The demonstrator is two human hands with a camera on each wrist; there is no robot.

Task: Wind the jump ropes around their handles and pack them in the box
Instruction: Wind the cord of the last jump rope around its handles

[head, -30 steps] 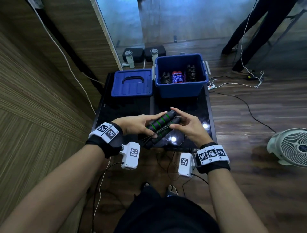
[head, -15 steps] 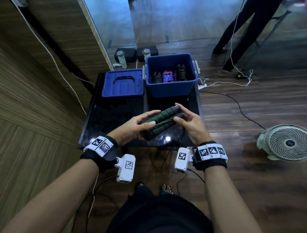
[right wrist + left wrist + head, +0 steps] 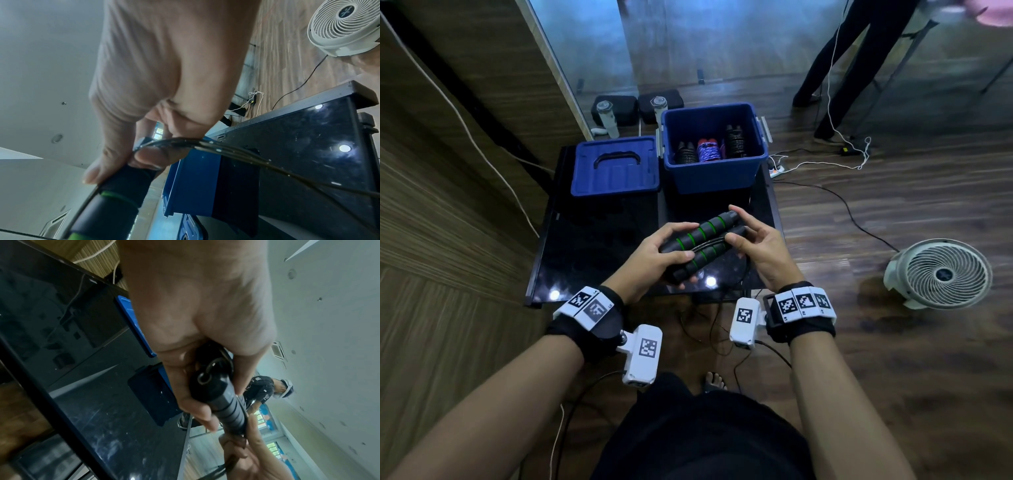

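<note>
Two black jump rope handles with green rings (image 3: 702, 245) lie side by side in both hands above the black table (image 3: 599, 253). My left hand (image 3: 664, 251) grips their near ends (image 3: 218, 386), fingers curled round them. My right hand (image 3: 748, 240) pinches the far ends (image 3: 123, 183) together with the thin black rope (image 3: 216, 149), which loops over its fingers and hangs down toward the floor. The open blue box (image 3: 714, 171) stands at the table's far right and holds three wound ropes (image 3: 709, 150), one red and purple.
The box's blue lid (image 3: 616, 168) lies left of the box. A white fan (image 3: 938, 274) stands on the floor at right, with cables trailing across the wood. A person's legs (image 3: 839, 68) are at the back right. Two bottles (image 3: 606, 116) stand behind the table.
The handles and both hands have stayed together over the table; the right fingers have shifted slightly along the far ends and the rope. The head view has tilted a little.
</note>
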